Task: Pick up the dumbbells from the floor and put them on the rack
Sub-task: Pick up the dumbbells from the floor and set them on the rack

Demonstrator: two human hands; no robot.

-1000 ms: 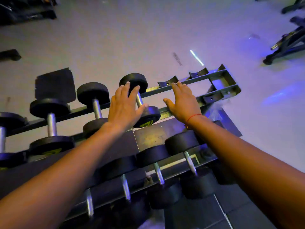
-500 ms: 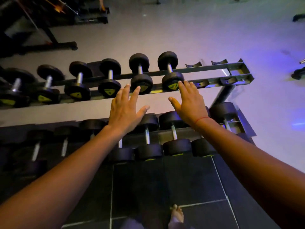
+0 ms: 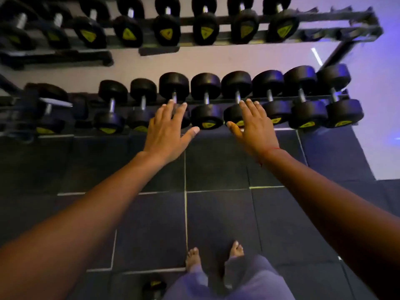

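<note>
A: Change since half a second back: view has tipped down. Both rack point(image 3: 216, 37) tiers now sit high in frame, more mat point(image 3: 216, 213) shows, both bare feet point(image 3: 192, 257) are visible instead of one.

B: Hands?

A: Left hand point(image 3: 166, 131) and right hand point(image 3: 251, 124) both flat, fingers spread, palms down, holding nothing. They hover in front of the lower tier. Left fingertips overlap one dumbbell's near head; right hand covers part of another's. Contact or not: cannot tell from this angle.

B: Dumbbells point(image 3: 206, 102)?

A: Lower row racked side by side, handles pointing away from camera, yellow labels on near heads. Upper row likewise, far heads cut by the top edge. Left end of both rows is dark and smeared; count there unreadable.

B: Anything on the floor?

A: One dark round shape with a yellow mark point(image 3: 154, 285) at the bottom edge, just left of the trouser leg point(image 3: 249, 282). Looks like a dumbbell head, mostly cut off and shadowed, so not certain.

B: Right side?

A: Rack frame ends there, blurred, purple light on the pale floor point(image 3: 378, 126) beyond. Thin red thread point(image 3: 271, 148) at the right wrist.
</note>
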